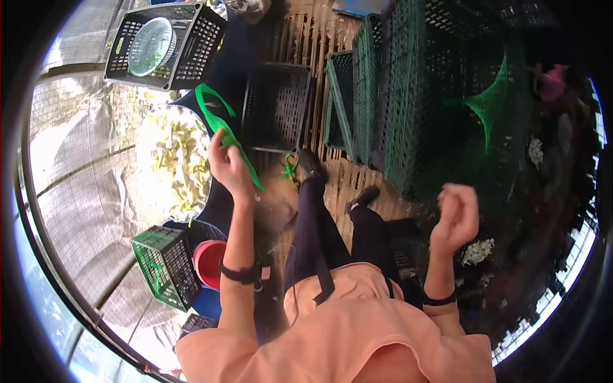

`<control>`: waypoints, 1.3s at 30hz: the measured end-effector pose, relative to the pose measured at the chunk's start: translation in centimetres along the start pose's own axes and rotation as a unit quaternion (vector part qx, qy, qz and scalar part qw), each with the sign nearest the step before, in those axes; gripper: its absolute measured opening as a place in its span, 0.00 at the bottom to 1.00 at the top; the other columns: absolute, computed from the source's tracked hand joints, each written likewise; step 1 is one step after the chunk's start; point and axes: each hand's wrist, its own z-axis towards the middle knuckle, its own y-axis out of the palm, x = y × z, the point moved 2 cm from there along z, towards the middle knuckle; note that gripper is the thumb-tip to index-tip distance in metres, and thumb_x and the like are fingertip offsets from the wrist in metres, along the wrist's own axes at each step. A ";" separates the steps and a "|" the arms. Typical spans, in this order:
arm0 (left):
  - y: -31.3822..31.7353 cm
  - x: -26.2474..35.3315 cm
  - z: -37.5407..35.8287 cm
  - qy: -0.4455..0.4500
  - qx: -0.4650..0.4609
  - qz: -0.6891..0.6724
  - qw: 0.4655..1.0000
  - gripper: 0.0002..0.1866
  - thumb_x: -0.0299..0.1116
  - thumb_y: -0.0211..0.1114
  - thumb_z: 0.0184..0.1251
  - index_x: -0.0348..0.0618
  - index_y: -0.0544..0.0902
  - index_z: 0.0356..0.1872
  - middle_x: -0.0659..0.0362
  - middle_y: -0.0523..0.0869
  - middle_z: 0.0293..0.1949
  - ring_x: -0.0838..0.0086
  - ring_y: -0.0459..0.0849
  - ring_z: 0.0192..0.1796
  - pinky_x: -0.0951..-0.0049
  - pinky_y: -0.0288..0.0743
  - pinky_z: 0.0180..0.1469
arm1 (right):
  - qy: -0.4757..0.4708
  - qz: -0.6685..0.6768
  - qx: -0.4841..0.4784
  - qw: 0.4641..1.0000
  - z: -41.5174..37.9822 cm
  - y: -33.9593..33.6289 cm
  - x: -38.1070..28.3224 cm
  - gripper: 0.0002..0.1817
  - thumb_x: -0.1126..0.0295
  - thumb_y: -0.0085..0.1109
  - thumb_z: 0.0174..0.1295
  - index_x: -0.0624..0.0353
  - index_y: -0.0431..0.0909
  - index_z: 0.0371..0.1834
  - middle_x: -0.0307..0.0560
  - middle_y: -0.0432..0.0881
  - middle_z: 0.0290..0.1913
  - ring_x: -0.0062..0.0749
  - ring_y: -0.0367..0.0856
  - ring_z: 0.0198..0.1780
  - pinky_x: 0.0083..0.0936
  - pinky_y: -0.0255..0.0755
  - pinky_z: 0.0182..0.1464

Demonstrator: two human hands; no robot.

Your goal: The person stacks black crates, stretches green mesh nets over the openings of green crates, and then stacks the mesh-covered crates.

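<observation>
Left hand: the left hand has its fingers closed in a pinch on a bright green, flat, flexible strip.
Green strip: held at mid-length in the left fingers; one end curls into a hook beyond them, the other hangs down to their right, beside the wrist.
Right hand: the right hand is raised, its fingers curled loosely toward the palm; nothing shows in them, though I cannot tell whether they are fully closed.
Plant pieces: pale yellow-green plant pieces fill a wide round container just left of the left fingers.
Mint colander: a round, pale mint plastic colander sits in a black slotted plastic crate, beyond and left of the left fingers.
Floor crate: a shallow black mesh-sided plastic crate lies on the slatted wooden floor, beyond and right of the left fingers.
Green tangle: a small bright green tangle lies right of the left fingers, near a dark shoe.
Netted crates: dark crates with green mesh stand beyond the right fingers, to their left.
White heap: a small whitish heap lies below the right fingers.
Red vessel: a round red vessel stands nearer the body than the left fingers, beside a green and black plastic crate.
</observation>
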 end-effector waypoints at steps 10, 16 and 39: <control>0.2 2.4 -27.1 0.033 -0.602 -0.012 0.798 0.19 0.19 0.59 0.46 0.42 0.81 0.43 0.51 0.81 0.44 0.57 0.79 0.47 0.64 0.73 0.51 | 0.546 0.383 -0.330 0.668 -11.9 9.3 10.8 0.17 0.67 0.53 0.64 0.63 0.68 0.52 0.40 0.74 0.30 0.20 0.72 0.29 0.18 0.66 0.31; 0.4 -23.8 -25.2 -0.203 -0.438 0.140 0.864 0.10 0.31 0.59 0.57 0.44 0.83 0.38 0.49 0.81 0.45 0.54 0.79 0.47 0.63 0.72 0.51 | 0.536 0.043 -0.354 0.765 -17.3 5.3 23.7 0.09 0.66 0.53 0.63 0.61 0.77 0.33 0.31 0.64 0.19 0.12 0.60 0.19 0.16 0.53 0.21; 1.2 -50.8 -21.2 -0.130 -0.135 0.330 0.925 0.07 0.32 0.59 0.58 0.40 0.80 0.34 0.48 0.80 0.33 0.58 0.79 0.40 0.64 0.72 0.43 | 0.584 -0.199 -0.287 0.733 -24.2 0.2 30.3 0.07 0.71 0.50 0.63 0.60 0.77 0.32 0.33 0.71 0.17 0.14 0.65 0.16 0.16 0.58 0.18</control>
